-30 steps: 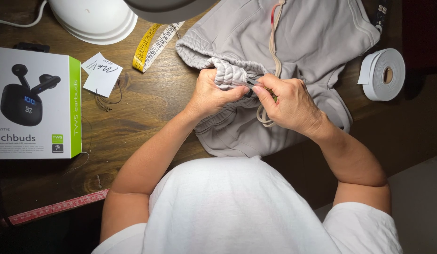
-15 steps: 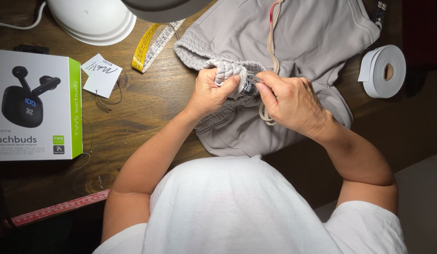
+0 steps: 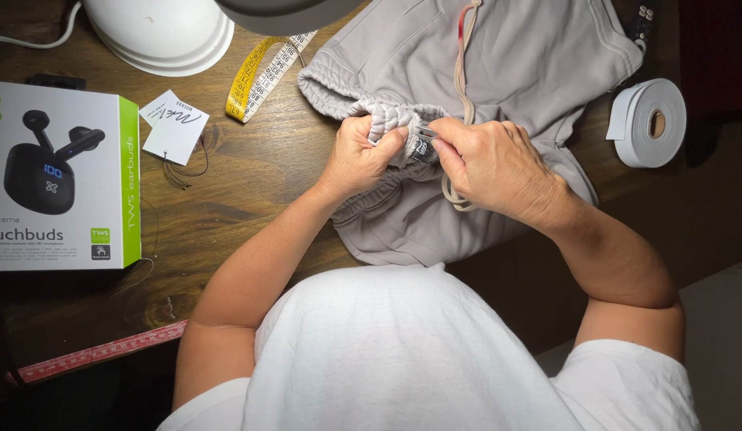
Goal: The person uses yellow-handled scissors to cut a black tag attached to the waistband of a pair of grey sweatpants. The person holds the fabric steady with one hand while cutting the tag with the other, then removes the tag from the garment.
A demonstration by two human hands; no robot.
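A grey garment [image 3: 538, 56] with a gathered elastic waistband [image 3: 339, 92] lies on the dark wooden table [image 3: 227, 207]. My left hand [image 3: 357, 156] grips a bunched part of the waistband. Close beside it, my right hand [image 3: 491, 164] pinches the waistband's fabric near a small dark label, with something small and thin between its fingertips that I cannot make out. A beige drawstring [image 3: 460, 68] runs down the garment and loops under my right hand.
A yellow measuring tape [image 3: 263, 76] lies left of the garment. A white round object [image 3: 159, 32] sits at the top left, a white-and-green earbud box [image 3: 60, 175] at the left, paper tags [image 3: 175, 124] beside it. A white tape roll [image 3: 650, 120] rests right; a red ruler [image 3: 108, 351] lower left.
Both hands have shifted slightly up the waistband, and the fabric is bunched tighter in my left hand. The rest has not moved.
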